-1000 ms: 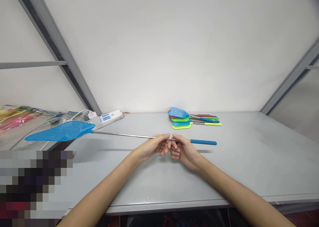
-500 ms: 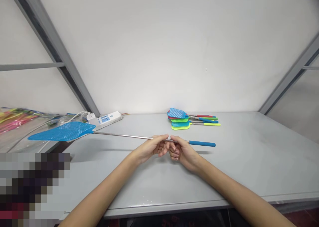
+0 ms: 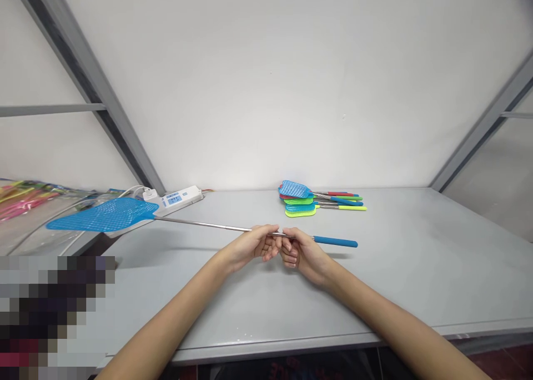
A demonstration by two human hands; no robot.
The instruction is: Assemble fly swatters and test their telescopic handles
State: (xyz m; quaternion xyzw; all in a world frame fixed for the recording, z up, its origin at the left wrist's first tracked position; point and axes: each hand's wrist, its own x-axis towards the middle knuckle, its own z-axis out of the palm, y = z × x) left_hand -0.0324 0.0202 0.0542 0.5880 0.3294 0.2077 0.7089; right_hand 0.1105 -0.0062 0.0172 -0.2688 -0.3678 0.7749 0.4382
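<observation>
A long blue fly swatter [image 3: 104, 214] is held level above the table, its mesh head to the left and its blue grip to the right. My left hand [image 3: 264, 243] pinches the thin metal shaft near the middle. Right beside it, my right hand [image 3: 298, 250] is closed round the shaft, just left of the blue grip. The two thumbs lie close together along the metal. Behind my hands, a pile of fly swatters [image 3: 300, 210] in blue, green, red and yellow lies on the table, their handles pointing right.
A white power strip [image 3: 181, 198] with a plug and cables lies at the back left of the grey table [image 3: 375, 291]. Clear plastic bags with colourful things [image 3: 31, 199] are at the far left. A white wall [image 3: 270, 91] stands behind, between grey metal posts.
The swatter's head has tilted slightly upward. Both hands keep the same grip on the shaft, and the whole view has shifted a little.
</observation>
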